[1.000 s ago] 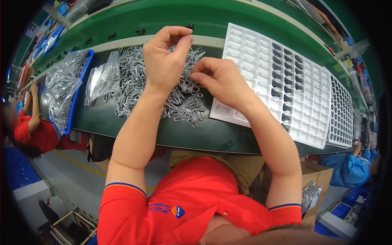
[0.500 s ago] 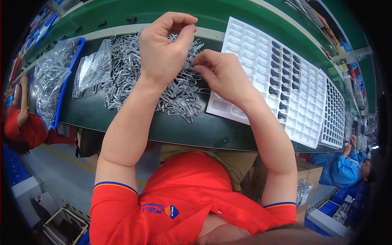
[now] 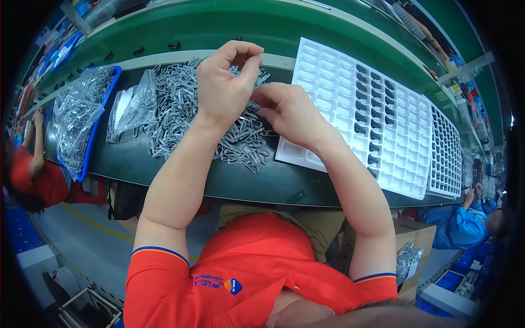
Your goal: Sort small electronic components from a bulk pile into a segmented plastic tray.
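A broad pile of grey metal loop-shaped clips point(image 3: 178, 101) lies on the dark green tabletop, partly covered by my hands. My left hand point(image 3: 225, 82) is raised over the pile's right part, thumb and forefinger pinched together and the other fingers curled in. Anything in that pinch is too small or hidden to name. Lower and to the right, my right hand point(image 3: 290, 112) bends its fingertips down at the pile's right edge. Its thumb and forefinger close around something I cannot make out among the clips. Beside it lies a white moulded tray point(image 3: 339, 106) with black pieces point(image 3: 376, 109) in several of its pockets.
To the left, a clear plastic bag point(image 3: 131, 104) lies near a blue bin point(image 3: 98, 134) of bagged metal clips. A second filled tray point(image 3: 445, 153) is at the far right. Black parts point(image 3: 174, 46) lie on the green strip behind. People work at both sides.
The view has tilted a little, shifting everything lower in the picture. My left hand has come slightly nearer to my right hand, which keeps its place at the pile's edge.
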The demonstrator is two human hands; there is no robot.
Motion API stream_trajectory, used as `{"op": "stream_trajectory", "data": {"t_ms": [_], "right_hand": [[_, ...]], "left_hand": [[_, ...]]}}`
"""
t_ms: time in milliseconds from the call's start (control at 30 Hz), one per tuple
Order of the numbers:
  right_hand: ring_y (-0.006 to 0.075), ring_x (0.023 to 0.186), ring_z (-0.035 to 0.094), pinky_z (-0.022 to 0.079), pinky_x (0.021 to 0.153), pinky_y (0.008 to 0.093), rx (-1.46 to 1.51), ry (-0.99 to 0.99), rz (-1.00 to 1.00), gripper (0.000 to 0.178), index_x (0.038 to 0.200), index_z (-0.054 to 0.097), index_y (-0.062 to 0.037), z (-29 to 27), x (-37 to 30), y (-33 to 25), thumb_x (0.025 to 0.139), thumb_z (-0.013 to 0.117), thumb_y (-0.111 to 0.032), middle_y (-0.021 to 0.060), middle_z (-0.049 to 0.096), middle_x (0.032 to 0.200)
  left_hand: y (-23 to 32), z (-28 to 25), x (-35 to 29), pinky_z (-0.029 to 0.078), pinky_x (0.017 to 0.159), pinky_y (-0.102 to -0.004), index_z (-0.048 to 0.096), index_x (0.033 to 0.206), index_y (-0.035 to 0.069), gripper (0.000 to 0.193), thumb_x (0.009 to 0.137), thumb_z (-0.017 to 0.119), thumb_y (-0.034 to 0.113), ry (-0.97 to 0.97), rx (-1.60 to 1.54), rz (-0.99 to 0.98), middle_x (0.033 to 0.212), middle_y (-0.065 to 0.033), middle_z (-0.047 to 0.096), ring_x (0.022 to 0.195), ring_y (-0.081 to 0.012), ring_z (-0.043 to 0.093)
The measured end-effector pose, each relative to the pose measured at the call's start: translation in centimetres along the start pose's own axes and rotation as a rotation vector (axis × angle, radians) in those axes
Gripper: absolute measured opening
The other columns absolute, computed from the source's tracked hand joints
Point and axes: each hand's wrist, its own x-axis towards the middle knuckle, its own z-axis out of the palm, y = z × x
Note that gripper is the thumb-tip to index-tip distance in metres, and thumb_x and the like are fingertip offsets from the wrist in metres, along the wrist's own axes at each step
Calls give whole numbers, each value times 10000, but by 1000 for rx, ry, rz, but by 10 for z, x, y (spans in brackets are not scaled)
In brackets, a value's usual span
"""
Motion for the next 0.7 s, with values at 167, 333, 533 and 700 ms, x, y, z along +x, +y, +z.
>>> {"op": "stream_trajectory", "data": {"t_ms": [167, 333, 533, 700], "right_hand": [[267, 764, 668, 537, 699, 361, 24, 127, -55, 130, 955, 697, -23, -4, -8, 1, 825, 698, -12, 145, 675, 823], [196, 765, 654, 529, 713, 319, 223, 308, -47, 67, 958, 667, -8, -27, -26, 8, 894, 675, -25, 107, 675, 863], [121, 800, 647, 531, 728, 265, 606, 763, -9, 71, 1003, 654, -5, -119, -51, 36, 983, 629, -68, 55, 689, 891], [114, 783, 665, 545, 714, 241, 826, 880, -11, 83, 1013, 668, 10, -136, -62, 57, 972, 650, -60, 65, 699, 914]], "left_hand": [[-2, -1, 4, 524, 747, -245, 728, 992, 15, 105, 890, 701, 24, -1, 36, 36, 891, -46, 733, 816, -102, 669], [0, 3, -3, 540, 779, -278, 718, 1003, 12, 109, 897, 701, 27, 3, 190, 79, 931, -67, 730, 836, -135, 684], [37, 105, -23, 575, 776, -378, 712, 977, 13, 141, 836, 697, 6, -721, 234, 152, 953, -153, 710, 860, -309, 718], [13, 187, -31, 565, 804, -478, 707, 927, -12, 128, 852, 612, 26, -950, 550, 319, 969, -224, 703, 920, -391, 702]]}}
